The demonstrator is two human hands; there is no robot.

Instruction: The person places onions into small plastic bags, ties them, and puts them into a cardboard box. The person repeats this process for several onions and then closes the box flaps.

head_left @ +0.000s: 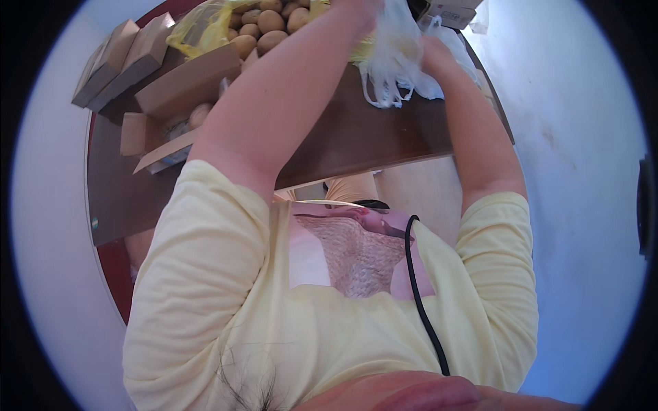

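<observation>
A white plastic bag (392,51) is bunched between my two hands over the far part of the dark brown table, its handles trailing on the tabletop. My right hand (434,53) is closed on the bag's right side, with the fingertips partly hidden in its folds. At the upper edge, my left hand (358,9) is blurred and cut off beside the bag, so its fingers cannot be made out. Left of my left forearm, a yellow plastic bag (197,34) stands open around several round brown fruits (272,42), possibly kiwis.
An open cardboard box (185,85) with a round brown fruit (199,115) inside sits on the left of the table (384,133). Behind it are two long cardboard boxes (122,58). Another box (450,14) stands at the far right. A black cord (419,301) hangs down my chest.
</observation>
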